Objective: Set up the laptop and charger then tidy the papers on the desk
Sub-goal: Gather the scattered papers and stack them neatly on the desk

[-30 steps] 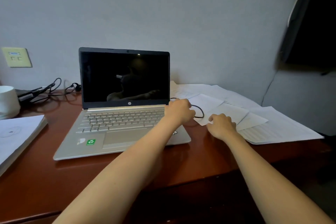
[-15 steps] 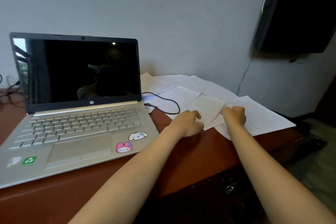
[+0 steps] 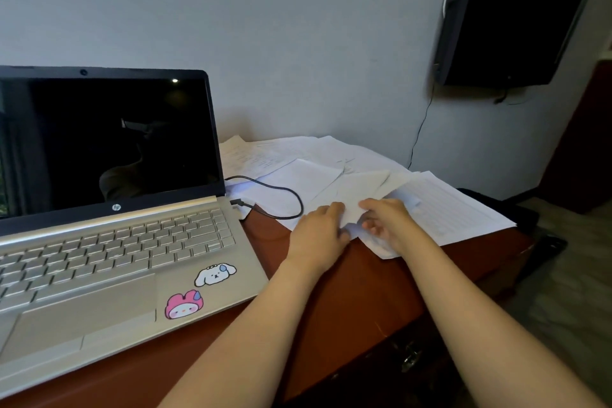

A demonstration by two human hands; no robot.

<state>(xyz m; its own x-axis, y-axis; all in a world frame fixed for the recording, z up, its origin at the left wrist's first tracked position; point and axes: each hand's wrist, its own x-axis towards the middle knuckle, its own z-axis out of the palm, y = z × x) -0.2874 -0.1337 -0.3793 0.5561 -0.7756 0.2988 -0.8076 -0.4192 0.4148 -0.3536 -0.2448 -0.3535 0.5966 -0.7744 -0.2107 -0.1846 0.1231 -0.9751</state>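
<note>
An open silver laptop with a dark screen sits on the red-brown desk at the left. A black charger cable is plugged into its right side and loops over the loose white papers spread across the desk's right part. My left hand grips the near edge of one folded sheet. My right hand holds the same bunch of sheets from the right, its fingers curled under their edge.
A black wall-mounted screen hangs at the upper right with a thin cable running down the wall. The desk's right end drops to the floor, where dark objects lie. Two cartoon stickers mark the laptop's palm rest.
The view swung right, away from the cup and socket. My left hand left the laptop's corner and joined the right hand on the papers; both hands drew closer together on the sheets.
</note>
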